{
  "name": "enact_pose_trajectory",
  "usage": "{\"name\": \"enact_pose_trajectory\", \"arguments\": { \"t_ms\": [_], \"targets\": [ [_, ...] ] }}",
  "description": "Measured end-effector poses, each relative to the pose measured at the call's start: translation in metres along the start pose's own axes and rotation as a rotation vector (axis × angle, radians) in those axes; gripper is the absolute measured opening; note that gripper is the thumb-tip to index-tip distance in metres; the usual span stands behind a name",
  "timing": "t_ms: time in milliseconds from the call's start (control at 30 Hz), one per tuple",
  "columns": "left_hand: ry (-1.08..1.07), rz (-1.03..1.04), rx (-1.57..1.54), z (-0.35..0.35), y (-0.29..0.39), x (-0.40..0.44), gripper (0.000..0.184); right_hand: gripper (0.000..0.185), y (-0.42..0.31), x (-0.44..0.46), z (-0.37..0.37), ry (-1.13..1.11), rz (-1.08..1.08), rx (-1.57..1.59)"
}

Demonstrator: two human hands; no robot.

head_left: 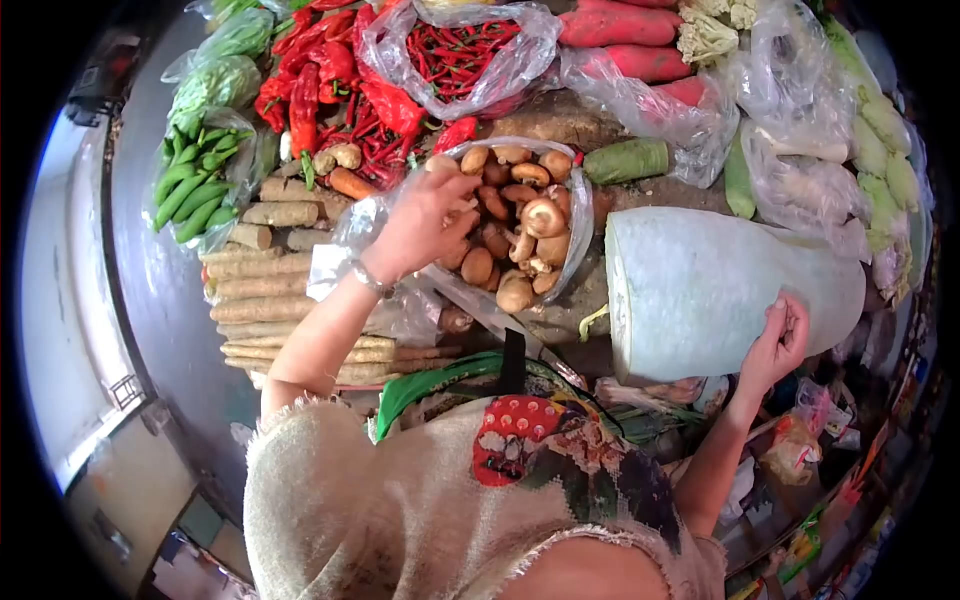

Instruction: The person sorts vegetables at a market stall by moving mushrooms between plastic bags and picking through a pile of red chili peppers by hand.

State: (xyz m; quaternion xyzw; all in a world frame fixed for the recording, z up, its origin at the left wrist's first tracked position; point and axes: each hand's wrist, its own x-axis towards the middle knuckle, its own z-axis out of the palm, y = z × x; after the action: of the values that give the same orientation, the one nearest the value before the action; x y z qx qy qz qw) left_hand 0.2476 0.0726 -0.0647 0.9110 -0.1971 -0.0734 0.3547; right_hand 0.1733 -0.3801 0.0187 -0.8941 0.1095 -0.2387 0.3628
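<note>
A clear plastic bag (583, 215) full of brown mushrooms (543, 217) lies open on the stall. At its left rim is my left hand (428, 215), with a bracelet on the wrist. Its fingers curl inward over the mushrooms, and what they pinch is hidden. My right hand (780, 340) is held in front of a large pale winter melon (700, 280), fingers folded in and nothing visible in them. I cannot tell whether it touches the melon's skin.
Long brown roots (265, 285) are stacked left of the mushrooms. Behind lie red peppers (335, 65), a bag of thin red chilies (465, 55), red radishes (625, 30) and a cut green gourd (627, 160). Green pods (195, 190) sit far left. Bagged goods (792, 452) are at lower right.
</note>
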Motion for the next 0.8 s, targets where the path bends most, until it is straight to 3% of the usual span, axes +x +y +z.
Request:
{"name": "enact_pose_trajectory", "arguments": {
  "t_ms": [133, 233, 333, 467, 567, 700, 800],
  "targets": [
    [0.183, -0.083, 0.123, -0.018, 0.029, -0.037, 0.034, 0.011, 0.005, 0.003, 0.001, -0.017, -0.061, 0.065],
    [0.117, 0.034, 0.144, 0.009, 0.039, -0.090, 0.015, 0.011, 0.005, 0.003, 0.001, -0.026, -0.076, 0.074],
    [-0.306, -0.138, 0.401, 0.061, 0.057, -0.138, 0.017, 0.010, 0.003, 0.005, 0.000, -0.033, -0.078, 0.057],
    [-0.286, -0.218, 0.481, 0.104, 0.049, -0.153, 0.019, 0.010, -0.001, 0.006, 0.001, -0.042, -0.099, 0.058],
    [-0.141, -0.194, 0.448, 0.115, 0.038, -0.153, 0.022, 0.011, -0.006, 0.005, 0.002, -0.052, -0.095, 0.058],
    [-0.121, -0.201, 0.257, 0.108, 0.039, -0.160, 0.020, 0.011, -0.011, 0.004, 0.005, -0.021, -0.112, 0.096],
    [-0.075, -0.260, -0.072, 0.069, 0.071, -0.149, 0.020, 0.011, -0.013, 0.004, 0.007, -0.005, -0.113, 0.109]
  ]
}}
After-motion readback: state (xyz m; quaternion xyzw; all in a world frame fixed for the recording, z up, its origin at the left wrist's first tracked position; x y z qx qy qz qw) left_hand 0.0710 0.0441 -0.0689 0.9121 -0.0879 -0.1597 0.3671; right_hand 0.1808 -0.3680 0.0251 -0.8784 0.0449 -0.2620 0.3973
